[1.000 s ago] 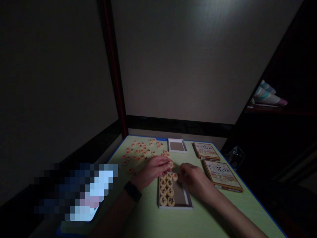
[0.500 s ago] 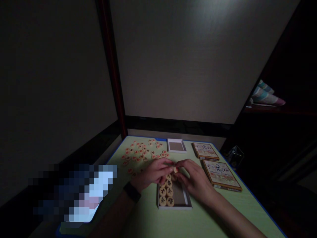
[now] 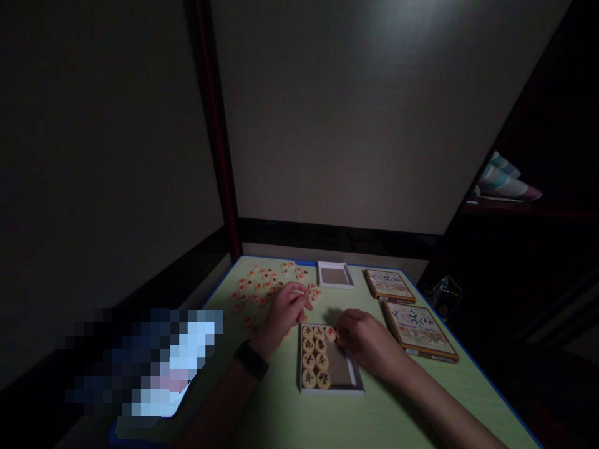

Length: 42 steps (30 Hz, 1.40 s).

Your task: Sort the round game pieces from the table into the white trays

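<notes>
A shallow box [image 3: 343, 376] holds round wooden Chinese chess pieces in two columns with black characters. At the top of its third column lies a piece with a red character [image 3: 330, 333]. My right hand [image 3: 365, 340] is curled over the box's upper right side, fingertips closed at the right edge of that red piece; the thumb is mostly hidden. Left of the box, my left hand [image 3: 286, 308], with a dark band on its wrist, hovers over loose pieces [image 3: 257, 285]. Its fingers are bent but apart, reaching toward several red pieces [image 3: 313, 291], and nothing shows between them.
At the table's back stands a second shallow box [image 3: 335, 275]. Two printed Chinese chess box lids [image 3: 390, 285] lie along the right side. A blurred bright screen [image 3: 182, 362] is at the table's left edge. Walls [image 3: 337, 125] rise behind and to the left.
My hands have parted from a piece they both held over the box. A red piece now lies in the third column. My left hand has moved up and left toward the loose pieces.
</notes>
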Each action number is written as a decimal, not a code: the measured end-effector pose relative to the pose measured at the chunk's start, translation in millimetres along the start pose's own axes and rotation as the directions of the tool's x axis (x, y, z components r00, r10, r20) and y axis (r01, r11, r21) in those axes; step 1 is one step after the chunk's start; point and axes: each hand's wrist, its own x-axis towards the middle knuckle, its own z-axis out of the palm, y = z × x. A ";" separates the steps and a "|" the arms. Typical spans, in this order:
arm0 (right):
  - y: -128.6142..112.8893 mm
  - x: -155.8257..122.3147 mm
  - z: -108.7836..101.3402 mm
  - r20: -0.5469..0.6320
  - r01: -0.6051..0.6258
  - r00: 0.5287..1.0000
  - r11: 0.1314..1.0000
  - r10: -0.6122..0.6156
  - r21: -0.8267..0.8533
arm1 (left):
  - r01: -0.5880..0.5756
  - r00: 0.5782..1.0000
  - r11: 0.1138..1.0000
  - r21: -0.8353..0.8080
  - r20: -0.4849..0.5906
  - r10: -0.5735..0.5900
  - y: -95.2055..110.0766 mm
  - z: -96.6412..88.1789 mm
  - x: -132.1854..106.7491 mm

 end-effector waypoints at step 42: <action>5.0 68.0 -4.3 -0.109 0.077 0.991 0.996 -0.072 0.041 | -0.075 0.929 0.894 0.442 -0.294 0.224 -2.7 -47.6 26.8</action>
